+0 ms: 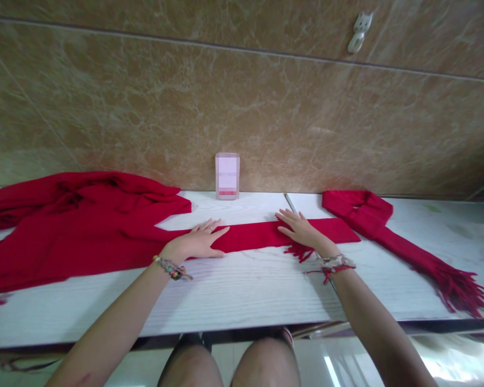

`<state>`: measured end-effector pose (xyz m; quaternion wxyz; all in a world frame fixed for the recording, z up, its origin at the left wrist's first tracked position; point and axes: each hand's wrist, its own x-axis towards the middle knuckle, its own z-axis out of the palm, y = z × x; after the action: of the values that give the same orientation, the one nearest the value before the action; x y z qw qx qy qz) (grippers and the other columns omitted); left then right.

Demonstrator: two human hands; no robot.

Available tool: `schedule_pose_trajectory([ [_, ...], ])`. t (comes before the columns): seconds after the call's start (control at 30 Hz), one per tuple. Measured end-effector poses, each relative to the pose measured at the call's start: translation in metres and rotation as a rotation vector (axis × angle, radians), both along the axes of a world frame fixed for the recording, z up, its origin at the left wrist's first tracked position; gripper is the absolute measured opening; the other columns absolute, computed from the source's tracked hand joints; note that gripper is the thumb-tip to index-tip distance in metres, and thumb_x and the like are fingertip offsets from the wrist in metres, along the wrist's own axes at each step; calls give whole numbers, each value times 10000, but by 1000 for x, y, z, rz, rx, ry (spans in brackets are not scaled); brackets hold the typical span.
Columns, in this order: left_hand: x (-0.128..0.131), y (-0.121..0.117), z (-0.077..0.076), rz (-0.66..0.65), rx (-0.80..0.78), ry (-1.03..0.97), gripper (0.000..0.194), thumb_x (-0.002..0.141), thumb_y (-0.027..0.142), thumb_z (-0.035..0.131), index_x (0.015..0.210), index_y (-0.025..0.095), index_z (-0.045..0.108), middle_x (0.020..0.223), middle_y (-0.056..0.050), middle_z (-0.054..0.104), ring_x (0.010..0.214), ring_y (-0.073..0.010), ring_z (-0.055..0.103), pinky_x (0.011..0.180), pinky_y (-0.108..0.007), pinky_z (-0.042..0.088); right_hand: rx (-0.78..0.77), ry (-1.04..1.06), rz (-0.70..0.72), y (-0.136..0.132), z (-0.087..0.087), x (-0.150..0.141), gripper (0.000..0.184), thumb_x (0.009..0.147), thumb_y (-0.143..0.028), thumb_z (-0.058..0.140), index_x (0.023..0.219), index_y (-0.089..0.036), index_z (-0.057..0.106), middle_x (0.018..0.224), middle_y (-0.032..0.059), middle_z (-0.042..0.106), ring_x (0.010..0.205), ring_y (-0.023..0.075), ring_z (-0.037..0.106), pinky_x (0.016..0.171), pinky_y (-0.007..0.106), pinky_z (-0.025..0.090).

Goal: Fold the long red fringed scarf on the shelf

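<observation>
A red scarf [250,236] lies in a narrow flat strip across the white bench, with fringe showing under my right wrist. My left hand [199,241] rests flat on its left part, fingers spread, a ring on one finger. On its right part my right hand [300,228] lies with fingers stretched out, palm down. To the left a wide, loose heap of red fabric [92,226] spreads out, meeting the strip near my left hand. Another red scarf [371,220], looped and with a fringed end, lies at the right.
A phone-like card with a blurred face [227,177] leans upright against the brown marbled wall [266,118]. A white cat-shaped hook [360,32] is fixed higher up. The white bench [242,295] has a seam near my right hand; my knees are below its front edge.
</observation>
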<state>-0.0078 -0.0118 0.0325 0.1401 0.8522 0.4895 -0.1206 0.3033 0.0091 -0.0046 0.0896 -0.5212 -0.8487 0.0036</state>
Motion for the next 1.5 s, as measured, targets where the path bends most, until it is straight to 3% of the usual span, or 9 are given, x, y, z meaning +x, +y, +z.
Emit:
schedule_pose_trajectory([
  [0.1,-15,-2,10,-59,52,-47,574,727,379,580,1269,275,422,1444,-44,240,1298,-235,241,1027,-337,247,29,12,181,-11,8,-31,504,893,-446,327,1342,-218,343,1418,97,300,1318,245,205,1044,521,184],
  [0.23,-47,-8,13,-144,144,-43,232,789,218,475,987,202,594,1120,-53,559,990,-166,543,881,-257,397,-76,-11,370,-21,9,-58,511,894,-478,314,1351,-249,319,1419,71,301,1311,246,224,1039,537,179],
  [0.47,-108,-26,18,-226,341,216,182,787,103,471,889,178,602,964,-53,643,927,-199,579,865,-338,406,-122,-20,400,-18,5,-58,537,889,-499,305,1353,-229,313,1416,89,301,1307,258,232,1030,554,176],
  [0.63,-120,-42,9,-297,445,180,234,789,47,428,867,187,598,931,-56,642,939,-193,579,883,-327,417,-120,0,397,-19,5,-59,534,882,-490,341,1351,-234,320,1411,95,311,1304,241,247,1044,528,165],
  [0.83,-133,-50,-3,-229,370,168,330,794,86,447,1086,190,560,1086,-84,608,1039,-209,551,836,-297,454,-126,-3,388,-20,8,-59,535,879,-479,362,1349,-226,322,1410,103,309,1300,244,256,1040,534,173],
  [0.93,-126,-47,8,-197,307,82,284,832,189,461,1097,200,562,1109,-69,596,1065,-205,532,890,-306,424,-114,9,395,-20,9,-59,531,877,-465,381,1345,-219,332,1405,108,318,1295,255,266,1031,542,191],
  [1.07,-88,-33,14,-220,317,-135,269,874,279,419,1078,187,569,1167,-64,543,1073,-156,507,951,-260,365,-55,48,428,-20,8,-60,461,883,-404,408,1313,-236,390,1378,88,374,1284,269,286,1014,568,211],
  [1.27,-32,-6,-7,-329,286,-200,385,867,337,447,1218,183,482,1353,-84,394,1213,-164,389,1021,-271,276,91,79,560,-22,6,-68,347,880,-251,433,1204,-167,527,1236,96,542,1194,219,432,1000,442,340],
  [1.5,-27,-1,-24,-368,239,-154,594,868,448,410,1364,157,261,1447,-100,222,1327,-191,177,1073,-347,151,199,83,599,-21,0,-74,325,851,-219,468,1144,-128,576,1182,118,578,1098,213,521,936,364,437],
])
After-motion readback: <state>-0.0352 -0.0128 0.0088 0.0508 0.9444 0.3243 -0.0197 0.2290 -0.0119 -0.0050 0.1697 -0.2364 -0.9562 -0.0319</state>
